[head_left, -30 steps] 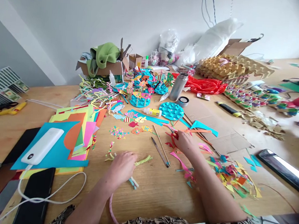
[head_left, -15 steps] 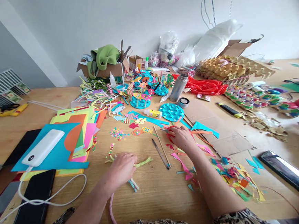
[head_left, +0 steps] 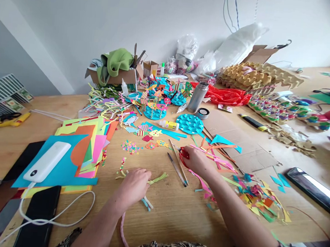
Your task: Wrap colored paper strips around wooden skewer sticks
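Note:
My left hand [head_left: 136,182] is closed over a bunch of thin twisted paper strips on the table. A pale green strip [head_left: 160,177] sticks out on its right, and blue and white ends [head_left: 147,204] show below it. A pink cord [head_left: 122,232] runs down from under my left wrist. My right hand [head_left: 195,159] grips scissors with red handles [head_left: 183,155]; their blades point left and are hard to make out. Close by lie a pen [head_left: 175,168] and a thin wooden stick [head_left: 178,159]. Pink paper strips [head_left: 221,163] lie beyond and right of my right hand.
Paper fish [head_left: 151,146], a glue bottle [head_left: 169,125] and a turquoise scalloped disc [head_left: 189,124] lie ahead. A steel flask [head_left: 198,97] stands behind them. On the left are coloured paper sheets [head_left: 63,146] under a white power bank [head_left: 47,162]; paper scraps [head_left: 262,199] and a phone [head_left: 314,190] lie right.
My right hand has come slightly nearer and to the left with the scissors, away from the strips it was among. The pink strips there are more spread out. My left hand stays put.

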Available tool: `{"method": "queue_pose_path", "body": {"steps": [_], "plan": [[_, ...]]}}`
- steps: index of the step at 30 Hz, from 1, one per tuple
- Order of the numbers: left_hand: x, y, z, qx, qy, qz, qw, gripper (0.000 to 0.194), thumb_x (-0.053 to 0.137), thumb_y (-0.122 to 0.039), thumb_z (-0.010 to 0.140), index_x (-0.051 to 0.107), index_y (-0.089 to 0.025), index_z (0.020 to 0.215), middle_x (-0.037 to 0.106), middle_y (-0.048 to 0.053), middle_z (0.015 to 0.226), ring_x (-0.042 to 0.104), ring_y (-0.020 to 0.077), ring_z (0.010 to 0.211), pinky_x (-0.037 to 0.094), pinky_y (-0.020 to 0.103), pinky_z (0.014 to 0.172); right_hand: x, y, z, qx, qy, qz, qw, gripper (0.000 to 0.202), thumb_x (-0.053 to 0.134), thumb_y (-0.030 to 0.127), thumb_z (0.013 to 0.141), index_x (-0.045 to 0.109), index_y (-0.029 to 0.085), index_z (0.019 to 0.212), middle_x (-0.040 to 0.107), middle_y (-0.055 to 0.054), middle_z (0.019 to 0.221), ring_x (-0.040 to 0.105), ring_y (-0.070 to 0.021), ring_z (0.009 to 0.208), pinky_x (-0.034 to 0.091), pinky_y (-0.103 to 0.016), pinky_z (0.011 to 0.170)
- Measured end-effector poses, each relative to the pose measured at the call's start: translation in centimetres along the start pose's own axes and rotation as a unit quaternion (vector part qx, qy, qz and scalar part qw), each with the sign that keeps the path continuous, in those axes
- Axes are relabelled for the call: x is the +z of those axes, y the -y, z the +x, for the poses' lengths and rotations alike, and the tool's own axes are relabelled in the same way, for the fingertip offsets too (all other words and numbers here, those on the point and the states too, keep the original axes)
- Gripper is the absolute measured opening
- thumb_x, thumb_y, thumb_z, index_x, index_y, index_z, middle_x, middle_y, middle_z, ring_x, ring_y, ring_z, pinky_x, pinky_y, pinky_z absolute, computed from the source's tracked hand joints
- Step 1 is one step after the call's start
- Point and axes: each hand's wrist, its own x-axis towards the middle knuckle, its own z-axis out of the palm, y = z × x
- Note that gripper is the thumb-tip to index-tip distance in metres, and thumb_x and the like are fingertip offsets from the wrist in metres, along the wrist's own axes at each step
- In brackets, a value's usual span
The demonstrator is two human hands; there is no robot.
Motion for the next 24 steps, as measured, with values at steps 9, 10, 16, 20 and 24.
{"method": "queue_pose_path", "body": {"steps": [9,10,16,20,24], "plan": [[0.1,0.0,0.0,0.003,0.001,0.006,1.000,0.011,0.050,-0.014,0.080,0.058,-0.019,0.086,0.066,0.007,0.095,0.060,0.0220,0.096,0.044,0.032,0.084,1.1,2.7,-0.4,0.068,0.028,-0.032,0.997,0.027,0.041,0.029,0.091,0.063,0.014,0.088,0.072,-0.016,0.090,0.067,-0.0258,0.083,0.037,-0.029,0.061],[0.1,0.0,0.0,0.005,-0.001,0.008,1.000,0.011,0.050,-0.014,0.080,0.058,-0.019,0.086,0.066,0.007,0.095,0.060,0.0221,0.096,0.044,0.032,0.084,1.1,2.7,-0.4,0.073,0.031,-0.032,0.996,0.027,0.041,0.030,0.092,0.063,0.015,0.087,0.072,-0.016,0.090,0.067,-0.0256,0.082,0.037,-0.029,0.061],[0.2,0.1,-0.1,0.005,-0.006,0.012,1.000,0.012,0.049,-0.014,0.080,0.058,-0.019,0.086,0.066,0.008,0.093,0.061,0.0221,0.095,0.044,0.032,0.082,1.2,2.7,-1.3,0.091,0.027,-0.014,0.995,0.024,0.041,0.027,0.090,0.063,0.018,0.083,0.073,-0.012,0.085,0.067,-0.0232,0.079,0.033,-0.028,0.057],[0.2,0.1,-0.1,0.003,-0.004,0.015,1.000,0.014,0.048,-0.012,0.079,0.058,-0.019,0.086,0.066,0.008,0.094,0.061,0.0221,0.096,0.044,0.032,0.083,1.5,3.1,-2.5,0.081,0.029,0.007,0.996,0.027,0.039,0.028,0.090,0.062,0.019,0.080,0.072,-0.011,0.079,0.067,-0.0217,0.073,0.030,-0.028,0.055],[0.2,0.0,0.0,-0.001,0.001,0.019,1.000,0.013,0.048,-0.012,0.079,0.058,-0.018,0.085,0.066,0.008,0.095,0.061,0.0225,0.097,0.044,0.032,0.084,1.8,3.2,-2.9,0.065,0.029,0.026,0.997,0.023,0.041,0.026,0.088,0.060,0.019,0.076,0.072,-0.010,0.073,0.066,-0.0200,0.067,0.029,-0.027,0.053]]}}
